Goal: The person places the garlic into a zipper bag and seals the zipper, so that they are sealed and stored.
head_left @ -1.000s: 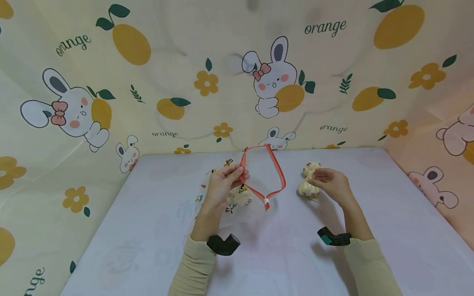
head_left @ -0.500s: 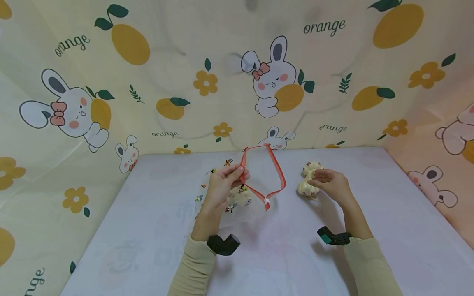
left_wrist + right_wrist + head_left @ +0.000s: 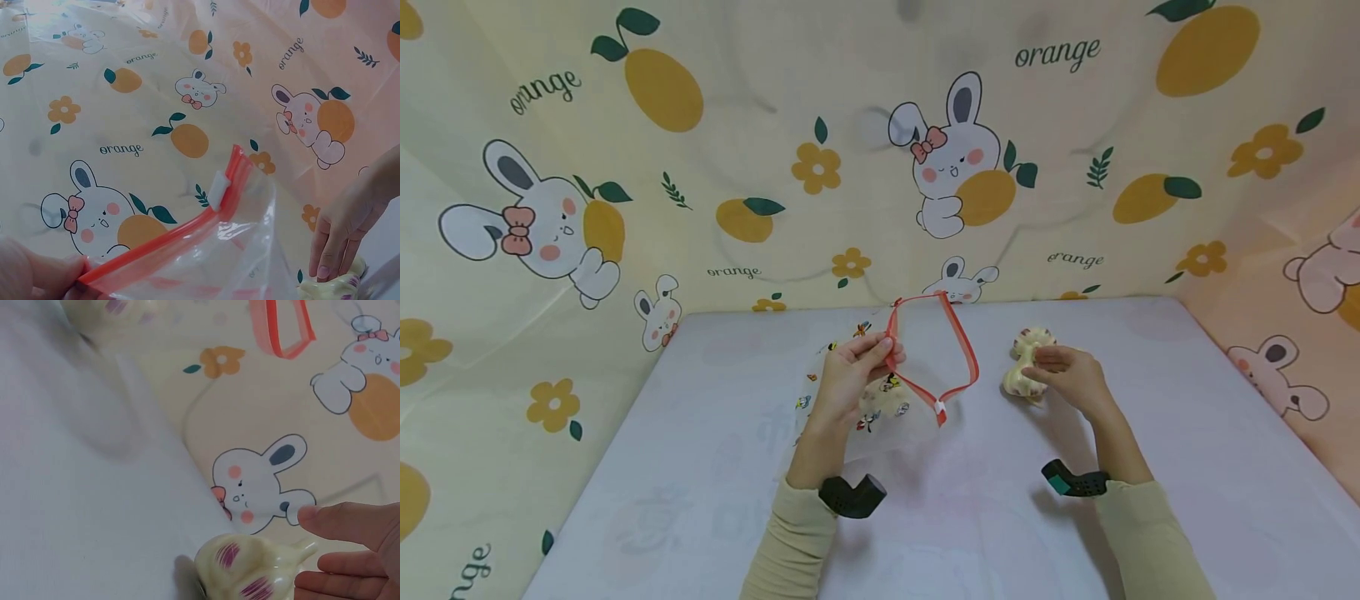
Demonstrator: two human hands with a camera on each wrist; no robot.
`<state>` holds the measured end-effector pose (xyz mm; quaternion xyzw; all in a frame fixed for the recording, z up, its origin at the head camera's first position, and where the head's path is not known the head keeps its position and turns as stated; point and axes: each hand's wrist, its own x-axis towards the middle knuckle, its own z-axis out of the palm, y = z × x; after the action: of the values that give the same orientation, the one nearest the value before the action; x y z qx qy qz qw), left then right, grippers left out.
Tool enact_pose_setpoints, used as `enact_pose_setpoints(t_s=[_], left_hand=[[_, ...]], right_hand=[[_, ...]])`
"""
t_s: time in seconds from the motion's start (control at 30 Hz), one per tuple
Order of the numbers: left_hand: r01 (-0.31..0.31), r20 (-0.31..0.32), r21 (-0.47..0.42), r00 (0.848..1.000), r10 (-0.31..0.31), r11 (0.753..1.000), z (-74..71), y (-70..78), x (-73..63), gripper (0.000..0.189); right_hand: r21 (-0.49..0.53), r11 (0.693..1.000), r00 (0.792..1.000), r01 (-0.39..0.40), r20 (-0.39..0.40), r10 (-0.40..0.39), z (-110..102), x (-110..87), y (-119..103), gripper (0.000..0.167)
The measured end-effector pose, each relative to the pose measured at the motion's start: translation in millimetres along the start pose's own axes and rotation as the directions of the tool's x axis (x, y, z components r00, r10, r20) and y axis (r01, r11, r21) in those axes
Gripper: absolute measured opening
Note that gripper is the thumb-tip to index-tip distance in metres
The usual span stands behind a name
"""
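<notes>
Red edging rims a clear plastic bag (image 3: pixel 891 407), and the left grip (image 3: pixel 857 367) pinches that edging between thumb and fingers. The mouth gapes in a loop just to the right of this grip, with the white slider (image 3: pixel 219 190) at the loop's near corner; the printed body hangs below and beside the fingers. A pale patch shows through low in the bag, but what it is I cannot tell.

The right grip (image 3: pixel 1067 375) has thumb and fingers spread apart, fingers fairly straight and pointing down. Just off its fingertips, on the counter (image 3: pixel 715 467), sit two garlic bulbs: the near bulb (image 3: pixel 1022 385) to the left and closer to the person, the far bulb (image 3: pixel 337 289) directly beneath the fingertips, its short stem rising towards the gap beside the thumb. Whether skin touches it I cannot tell.

The bulbs look glossy, probably hard, light imitations, a little slippery and apt to roll; the lobed sides below the stem seem the surest hold, with the stem good for a small pinch. The film looks limp and nearly weightless, so the stiffer red edging is the place to keep hold of.
</notes>
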<state>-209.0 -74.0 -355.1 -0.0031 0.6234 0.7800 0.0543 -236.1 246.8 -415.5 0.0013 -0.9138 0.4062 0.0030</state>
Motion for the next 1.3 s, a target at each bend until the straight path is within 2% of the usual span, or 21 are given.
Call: enact_pose_setpoints(t_s=[0.33, 1.3], left_hand=[[-0.009, -0.002, 0.008, 1.000, 0.009, 1.000, -0.8, -0.8, 0.6, 0.023], [-0.005, 0.006, -0.004, 1.000, 0.005, 1.000, -0.3, -1.7, 1.5, 0.023]], right_hand=[[-0.006, 1.000, 1.000, 0.024, -0.003, -0.024, 2.0, 1.8, 3.2, 0.056], [0.000, 0.999, 0.999, 0.038, 0.006, -0.038, 9.4, 5.0, 10.8, 0.060]])
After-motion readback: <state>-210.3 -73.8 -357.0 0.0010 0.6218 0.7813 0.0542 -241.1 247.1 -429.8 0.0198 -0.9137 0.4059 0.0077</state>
